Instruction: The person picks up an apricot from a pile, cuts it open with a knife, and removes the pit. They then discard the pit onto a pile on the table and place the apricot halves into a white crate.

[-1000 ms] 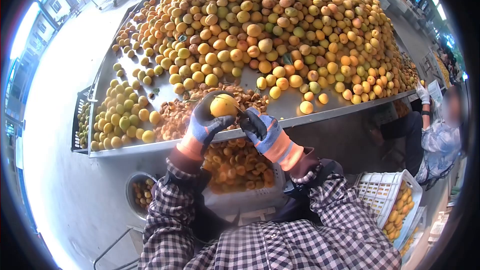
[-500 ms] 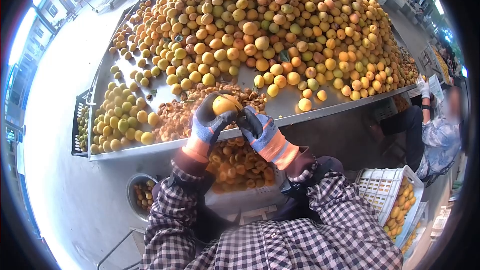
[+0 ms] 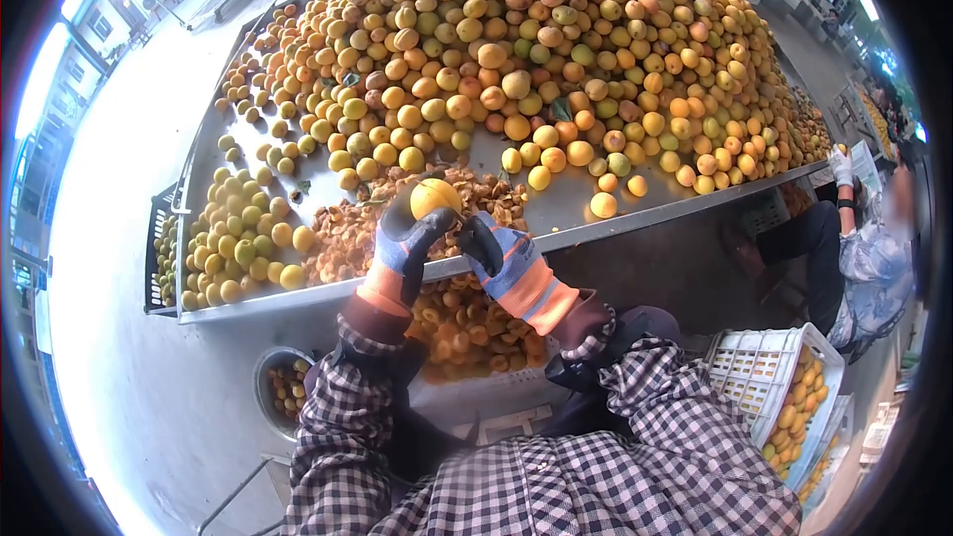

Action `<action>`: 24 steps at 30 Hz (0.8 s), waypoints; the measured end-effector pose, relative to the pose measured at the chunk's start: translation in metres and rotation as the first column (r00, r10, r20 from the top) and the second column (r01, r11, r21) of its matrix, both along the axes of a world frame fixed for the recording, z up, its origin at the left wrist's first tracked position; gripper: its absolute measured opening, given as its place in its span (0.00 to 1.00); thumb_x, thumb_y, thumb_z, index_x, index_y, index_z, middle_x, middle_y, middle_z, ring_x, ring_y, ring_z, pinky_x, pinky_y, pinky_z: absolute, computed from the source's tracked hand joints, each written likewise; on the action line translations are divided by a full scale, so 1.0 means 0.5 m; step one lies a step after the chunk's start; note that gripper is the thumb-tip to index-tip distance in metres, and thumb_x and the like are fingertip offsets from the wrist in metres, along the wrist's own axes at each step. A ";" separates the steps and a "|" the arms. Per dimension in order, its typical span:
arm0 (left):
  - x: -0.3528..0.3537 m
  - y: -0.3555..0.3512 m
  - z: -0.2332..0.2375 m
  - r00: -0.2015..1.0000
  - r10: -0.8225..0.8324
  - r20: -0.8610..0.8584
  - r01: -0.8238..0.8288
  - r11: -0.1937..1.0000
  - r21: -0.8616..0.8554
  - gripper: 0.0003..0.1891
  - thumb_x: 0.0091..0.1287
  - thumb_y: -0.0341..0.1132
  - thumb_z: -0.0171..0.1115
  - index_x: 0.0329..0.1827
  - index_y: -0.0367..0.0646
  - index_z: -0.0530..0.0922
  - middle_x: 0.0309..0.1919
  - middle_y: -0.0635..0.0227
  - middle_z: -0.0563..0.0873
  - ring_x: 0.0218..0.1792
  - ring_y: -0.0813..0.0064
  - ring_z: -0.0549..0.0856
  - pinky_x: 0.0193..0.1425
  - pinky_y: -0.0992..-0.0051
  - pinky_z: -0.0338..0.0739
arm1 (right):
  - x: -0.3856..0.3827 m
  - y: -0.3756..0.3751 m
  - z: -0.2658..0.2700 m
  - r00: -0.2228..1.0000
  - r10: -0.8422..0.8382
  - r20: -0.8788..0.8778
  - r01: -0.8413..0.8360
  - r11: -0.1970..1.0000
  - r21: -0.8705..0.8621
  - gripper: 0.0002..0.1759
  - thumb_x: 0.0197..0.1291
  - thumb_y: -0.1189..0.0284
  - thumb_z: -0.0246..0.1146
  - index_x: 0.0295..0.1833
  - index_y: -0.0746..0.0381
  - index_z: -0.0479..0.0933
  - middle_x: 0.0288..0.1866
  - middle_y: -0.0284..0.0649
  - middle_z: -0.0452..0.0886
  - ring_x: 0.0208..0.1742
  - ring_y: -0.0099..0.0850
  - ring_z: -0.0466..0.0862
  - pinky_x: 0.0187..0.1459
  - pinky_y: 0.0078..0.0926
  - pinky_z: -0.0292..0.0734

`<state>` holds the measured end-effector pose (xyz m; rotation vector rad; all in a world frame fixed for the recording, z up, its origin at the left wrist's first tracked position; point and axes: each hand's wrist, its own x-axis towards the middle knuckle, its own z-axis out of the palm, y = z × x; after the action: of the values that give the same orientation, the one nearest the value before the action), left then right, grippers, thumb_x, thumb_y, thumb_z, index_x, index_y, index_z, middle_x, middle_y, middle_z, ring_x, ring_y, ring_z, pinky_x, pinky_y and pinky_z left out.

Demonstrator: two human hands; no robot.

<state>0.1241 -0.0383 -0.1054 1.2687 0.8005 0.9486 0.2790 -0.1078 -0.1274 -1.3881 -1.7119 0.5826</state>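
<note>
My left hand (image 3: 405, 243), in a blue and orange glove with dark fingers, is closed around a yellow apricot (image 3: 435, 199). Close to its right, my right hand (image 3: 496, 250) wears a matching glove. Its thumb and fingers are pinched together near the apricot, and whatever they hold is hidden. Behind and beside both hands lies a heap of small brown-orange pieces (image 3: 349, 228) on the metal table (image 3: 586, 230). Below my wrists, a crate contains halved orange fruit (image 3: 467, 328).
A large pile of apricots (image 3: 556, 50) covers the table's far side; greener ones (image 3: 233, 228) lie at left. A metal bucket (image 3: 263, 392) stands low left. A white crate of apricots (image 3: 759, 372) is at right, near another seated person (image 3: 874, 268).
The apricot in my left hand has shifted slightly up and left, and more of its top shows. My right hand has moved a little left and down.
</note>
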 end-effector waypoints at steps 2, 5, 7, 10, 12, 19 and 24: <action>0.011 -0.001 -0.008 0.996 0.074 -0.042 -0.070 0.993 0.095 0.28 0.68 0.52 0.58 0.56 0.33 0.77 0.42 0.64 0.85 0.46 0.75 0.84 0.47 0.75 0.79 | -0.002 -0.002 -0.004 1.000 -0.020 0.006 0.020 1.000 0.014 0.11 0.65 0.73 0.58 0.50 0.62 0.69 0.35 0.51 0.81 0.39 0.55 0.81 0.36 0.43 0.76; 0.026 -0.006 -0.028 0.993 0.087 0.080 -0.093 0.993 0.076 0.32 0.68 0.59 0.55 0.52 0.32 0.77 0.33 0.63 0.84 0.37 0.74 0.84 0.39 0.75 0.78 | -0.014 -0.004 0.010 1.000 -0.019 0.012 0.020 0.997 -0.068 0.10 0.67 0.70 0.57 0.51 0.62 0.69 0.36 0.52 0.81 0.40 0.54 0.82 0.37 0.44 0.76; 0.042 -0.033 -0.003 0.842 0.106 0.530 0.226 0.822 -0.523 0.27 0.69 0.56 0.57 0.58 0.41 0.74 0.45 0.57 0.84 0.46 0.63 0.83 0.55 0.64 0.78 | -0.021 0.005 -0.013 1.000 -0.021 0.007 0.021 0.997 -0.077 0.11 0.68 0.68 0.56 0.51 0.62 0.69 0.36 0.52 0.81 0.40 0.55 0.82 0.37 0.44 0.76; 0.044 -0.025 -0.006 0.854 0.161 0.494 0.167 0.815 -0.555 0.27 0.70 0.58 0.55 0.57 0.43 0.73 0.47 0.52 0.84 0.47 0.60 0.83 0.56 0.63 0.78 | -0.026 0.014 -0.018 0.999 -0.027 0.024 0.029 0.996 -0.084 0.14 0.70 0.63 0.54 0.51 0.62 0.69 0.36 0.53 0.81 0.40 0.55 0.82 0.37 0.45 0.75; 0.043 -0.022 -0.003 0.864 0.131 0.486 0.183 0.818 -0.546 0.27 0.70 0.59 0.55 0.57 0.44 0.73 0.48 0.51 0.83 0.47 0.61 0.83 0.56 0.62 0.78 | -0.026 0.016 -0.021 0.999 -0.038 0.038 0.042 0.995 -0.093 0.15 0.71 0.61 0.53 0.51 0.62 0.69 0.36 0.53 0.81 0.40 0.55 0.82 0.37 0.46 0.75; 0.020 -0.013 -0.006 0.869 0.050 0.493 0.254 0.808 -0.531 0.28 0.70 0.58 0.56 0.54 0.40 0.75 0.46 0.57 0.84 0.47 0.66 0.83 0.56 0.67 0.77 | -0.037 0.019 -0.026 0.996 -0.055 0.064 0.060 0.995 -0.079 0.14 0.70 0.62 0.54 0.49 0.62 0.69 0.33 0.51 0.81 0.38 0.53 0.82 0.36 0.45 0.76; -0.015 0.013 -0.001 0.999 -0.027 -0.031 0.028 0.998 0.048 0.26 0.66 0.45 0.64 0.61 0.36 0.73 0.47 0.65 0.84 0.49 0.75 0.82 0.55 0.74 0.76 | -0.008 0.020 0.003 0.988 -0.014 0.151 0.027 0.996 -0.086 0.11 0.63 0.70 0.58 0.49 0.62 0.69 0.32 0.50 0.81 0.37 0.52 0.83 0.36 0.44 0.77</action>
<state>0.1167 -0.0319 -0.1061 1.3364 0.7858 0.9332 0.2751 -0.0976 -0.1258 -1.5442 -1.8072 0.5591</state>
